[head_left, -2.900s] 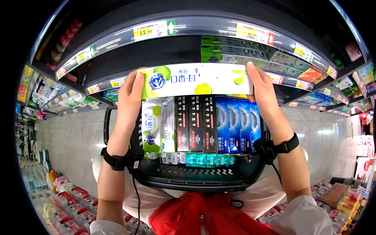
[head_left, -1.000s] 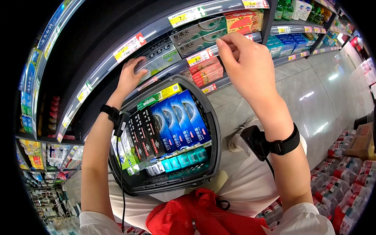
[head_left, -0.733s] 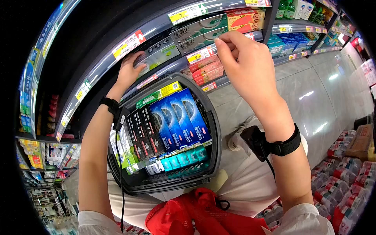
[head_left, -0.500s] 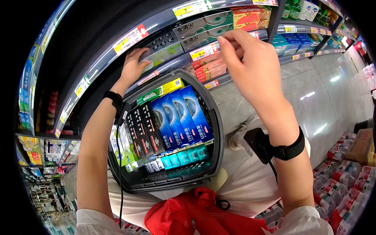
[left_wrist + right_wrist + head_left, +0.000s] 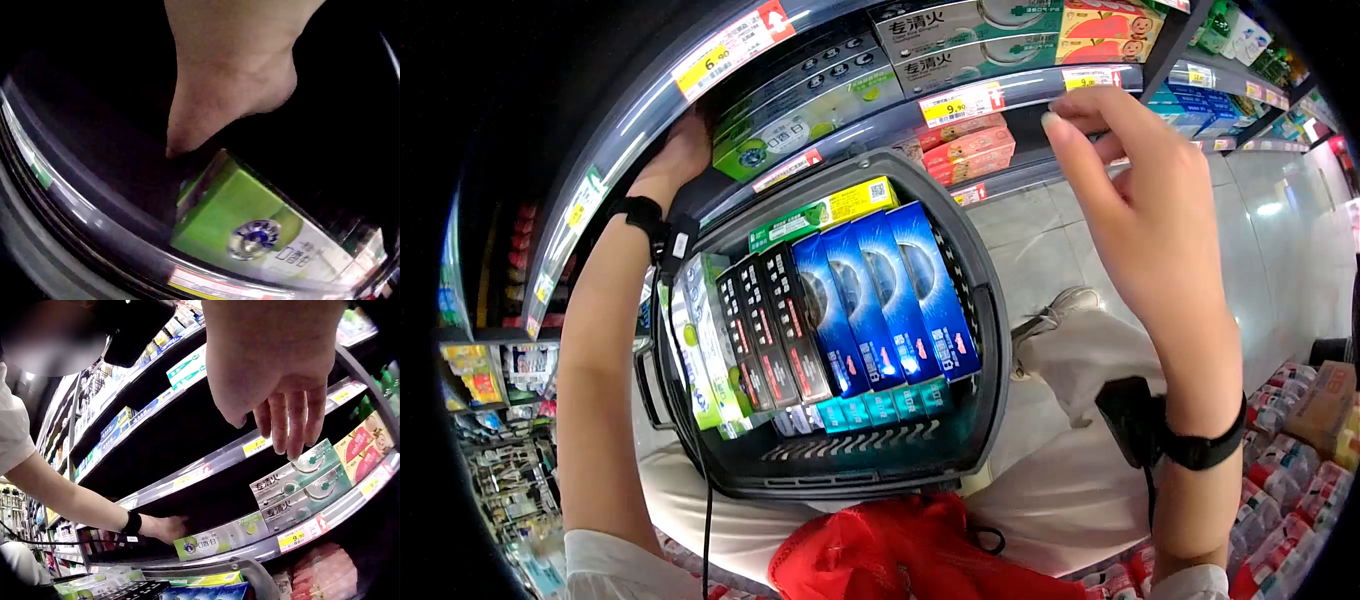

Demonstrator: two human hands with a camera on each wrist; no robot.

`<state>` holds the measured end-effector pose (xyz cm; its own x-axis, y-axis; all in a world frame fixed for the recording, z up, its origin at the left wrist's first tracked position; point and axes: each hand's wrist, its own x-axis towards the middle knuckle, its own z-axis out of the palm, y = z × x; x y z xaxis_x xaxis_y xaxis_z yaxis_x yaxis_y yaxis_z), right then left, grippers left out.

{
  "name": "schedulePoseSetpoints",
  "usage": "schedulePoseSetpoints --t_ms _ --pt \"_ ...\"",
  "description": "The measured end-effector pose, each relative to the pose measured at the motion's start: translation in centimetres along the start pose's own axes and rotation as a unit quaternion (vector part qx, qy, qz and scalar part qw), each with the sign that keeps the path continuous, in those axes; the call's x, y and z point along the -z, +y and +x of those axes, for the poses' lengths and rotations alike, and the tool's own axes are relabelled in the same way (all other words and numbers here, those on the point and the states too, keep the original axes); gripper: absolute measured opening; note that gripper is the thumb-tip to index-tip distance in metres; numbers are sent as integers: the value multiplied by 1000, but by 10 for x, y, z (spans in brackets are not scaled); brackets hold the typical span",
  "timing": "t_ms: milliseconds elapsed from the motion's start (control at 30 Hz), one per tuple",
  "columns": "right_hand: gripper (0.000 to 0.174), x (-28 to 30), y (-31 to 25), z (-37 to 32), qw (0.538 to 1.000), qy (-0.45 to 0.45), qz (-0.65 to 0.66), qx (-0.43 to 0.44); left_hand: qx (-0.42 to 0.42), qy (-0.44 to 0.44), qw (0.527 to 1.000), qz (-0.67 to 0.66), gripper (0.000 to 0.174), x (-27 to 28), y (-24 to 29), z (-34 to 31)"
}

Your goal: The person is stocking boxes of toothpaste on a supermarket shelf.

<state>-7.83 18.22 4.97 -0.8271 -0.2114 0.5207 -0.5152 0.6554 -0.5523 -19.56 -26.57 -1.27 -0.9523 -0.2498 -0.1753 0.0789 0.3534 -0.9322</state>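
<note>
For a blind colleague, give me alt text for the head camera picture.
A person's left hand reaches onto a store shelf at the end of a green-and-white toothpaste box; the right hand is raised, holding nothing. Below, a black plastic basket holds toothpaste boxes.

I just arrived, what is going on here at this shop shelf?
A person works at a shop shelf with bare hands. The left hand reaches deep into the dark shelf, at the end of a long green-and-white cardboard toothpaste box lying there; whether it grips is hidden. The right hand hovers open before the shelf edge, holding nothing. Between the arms sits a black plastic basket packed with boxes.
</note>
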Motion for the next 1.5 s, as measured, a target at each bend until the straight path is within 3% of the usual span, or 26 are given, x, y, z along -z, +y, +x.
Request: schedulePoseSetpoints --t_ms 33,67,100,133,167,200,300,633,767,1067,1500 --pt "16 3 -1 -3 1000 -14 6 -4 -14 -53 998 -16 50 32 -2 -20" --pt "16 6 -2 -4 999 -28 13 -9 -16 -49 999 -17 50 34 -6 -31" --pt "16 5 -1 -3 999 -33 7 -12 -3 58 970 -236 49 31 -4 -38" --pt "16 8 0 -4 999 -40 -6 -22 13 162 883 -440 47 29 -1 -38" --pt "16 11 0 -5 998 -48 -19 -32 56 200 794 -571 46 -7 8 1" --pt "18 13 3 -4 995 -78 -30 -47 70 214 782 -581 46 -23 12 21" --pt "21 15 0 -1 991 -107 -41 -75 69 215 818 -530 46 -30 9 41" --pt "35 7 -2 8 975 -188 -102 -59 68 222 825 -515 46 -41 6 69" --pt "39 3 -3 11 974 -191 -89 -88 65 224 828 -509 46 -40 6 77" --pt "35 -7 -9 13 988 -145 -40 -40 65 223 837 -496 47 -41 -1 75" --pt "29 -13 -4 9 987 -146 -23 -59 69 230 844 -479 47 -45 -8 89"
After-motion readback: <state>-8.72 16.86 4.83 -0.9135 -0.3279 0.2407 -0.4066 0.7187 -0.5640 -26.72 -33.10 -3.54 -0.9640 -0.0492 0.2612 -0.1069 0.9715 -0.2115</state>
